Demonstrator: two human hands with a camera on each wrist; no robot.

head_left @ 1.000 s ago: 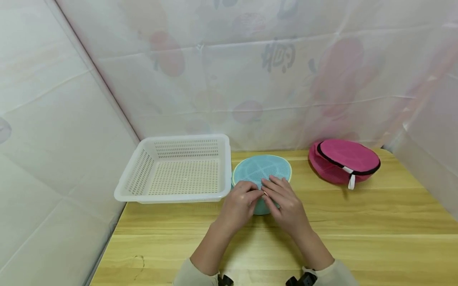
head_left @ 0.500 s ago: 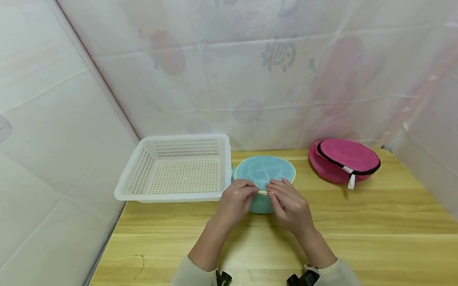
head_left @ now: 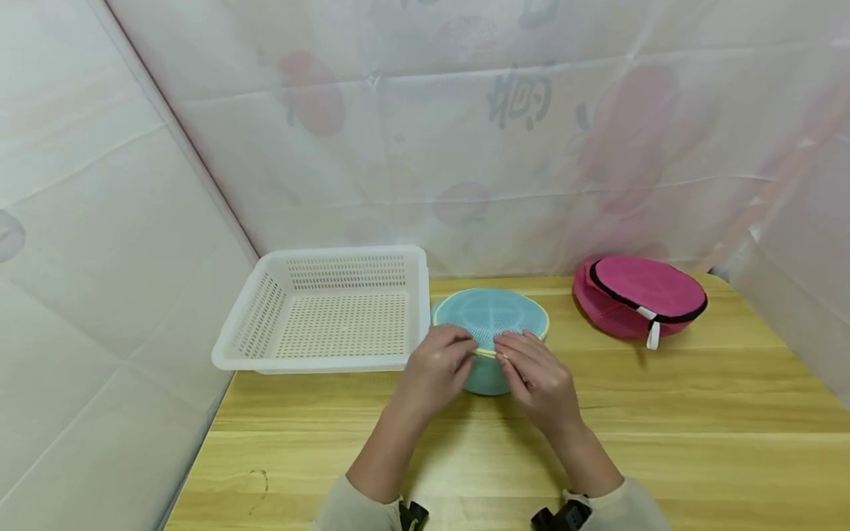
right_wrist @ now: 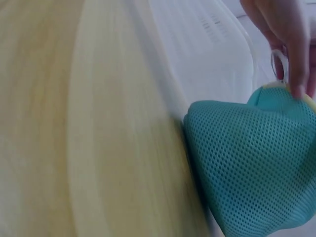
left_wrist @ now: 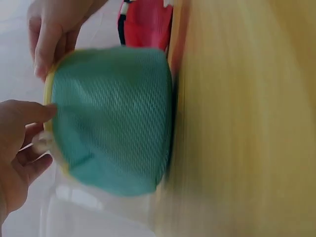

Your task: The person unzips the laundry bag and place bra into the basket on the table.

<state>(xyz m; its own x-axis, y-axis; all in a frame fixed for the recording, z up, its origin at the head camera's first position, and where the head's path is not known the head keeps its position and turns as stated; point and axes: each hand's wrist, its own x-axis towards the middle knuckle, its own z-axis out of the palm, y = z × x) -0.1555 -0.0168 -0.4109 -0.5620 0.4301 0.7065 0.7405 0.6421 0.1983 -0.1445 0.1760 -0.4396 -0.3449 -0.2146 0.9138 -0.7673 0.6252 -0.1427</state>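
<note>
A teal mesh laundry bag with a yellow zippered rim stands upright on the wooden table, its round top facing up. My left hand pinches the front of the rim, thumb against the mesh side. In the right wrist view, a pale loop hangs by the left fingers. Just to the right, my right hand pinches the same rim between thumb and fingers. A short stretch of yellow edge shows between the two hands. The mesh side bulges out below them in the left wrist view.
A white plastic basket with slotted walls stands to the left, close beside the teal bag. At the back right sits a pink mesh bag with black trim and a white pull tab. Printed curtains hang behind and at the sides.
The hands, together at the front of the rim a second ago, have drawn slightly apart, left hand leftward, right hand rightward. More yellow edge shows between them. The bag's top has shifted slightly right.
</note>
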